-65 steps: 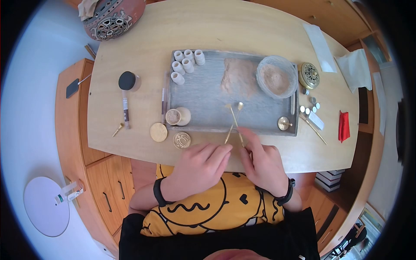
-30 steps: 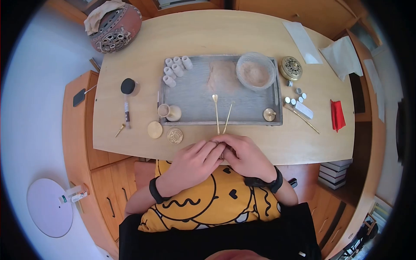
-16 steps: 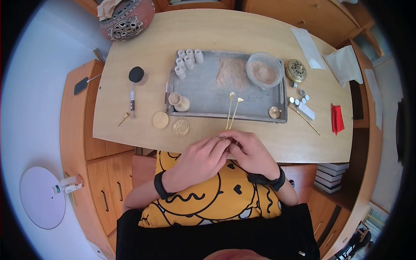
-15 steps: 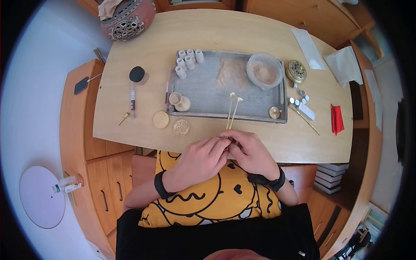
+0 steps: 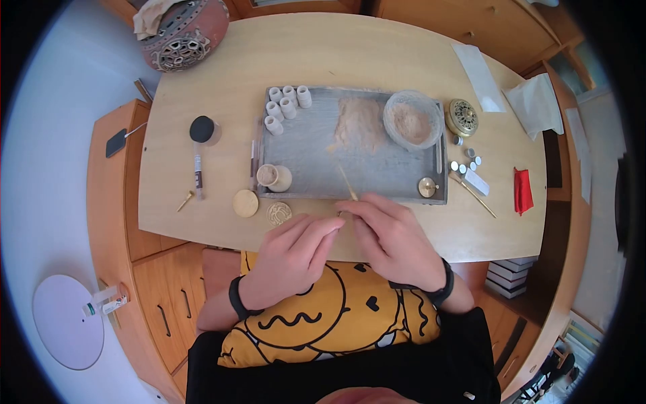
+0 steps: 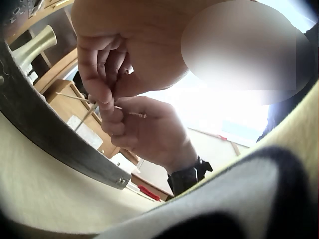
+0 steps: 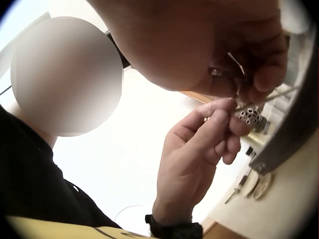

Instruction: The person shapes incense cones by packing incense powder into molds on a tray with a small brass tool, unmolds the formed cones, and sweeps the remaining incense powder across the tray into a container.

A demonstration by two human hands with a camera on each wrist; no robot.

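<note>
My right hand (image 5: pixel 397 232) grips a thin brass-coloured tool (image 5: pixel 348 185) whose shaft slants up over the tray's near edge. Close beside it, fingertips almost meeting the right ones, my left hand (image 5: pixel 296 249) has thumb and fingers pinched together. In the left wrist view two slim shafts cross at the fingertips; one ends in a twisted handle (image 6: pixel 138 115) by the right hand. A slim shaft (image 7: pixel 274 98) runs out from the left fingertips in the right wrist view. Fingers hide most of both handles. Behind lies a grey wooden tray (image 5: pixel 303 151) with spread beige powder (image 5: pixel 360 124).
On the tray stand several small white jars (image 5: pixel 286 104), a glass bowl (image 5: pixel 414 121) of powder, a tipped powder jar (image 5: pixel 274 177) and a small brass piece (image 5: pixel 427 187). A pierced brass lid (image 5: pixel 462 116), a brush (image 5: pixel 474 195) and a red pouch (image 5: pixel 522 192) lie right; a black-lidded jar (image 5: pixel 203 129) left.
The hands were together with two tools upright side by side, tips over the tray. They have since drawn slightly apart, and one shaft now shows, tilted left, in the head view.
</note>
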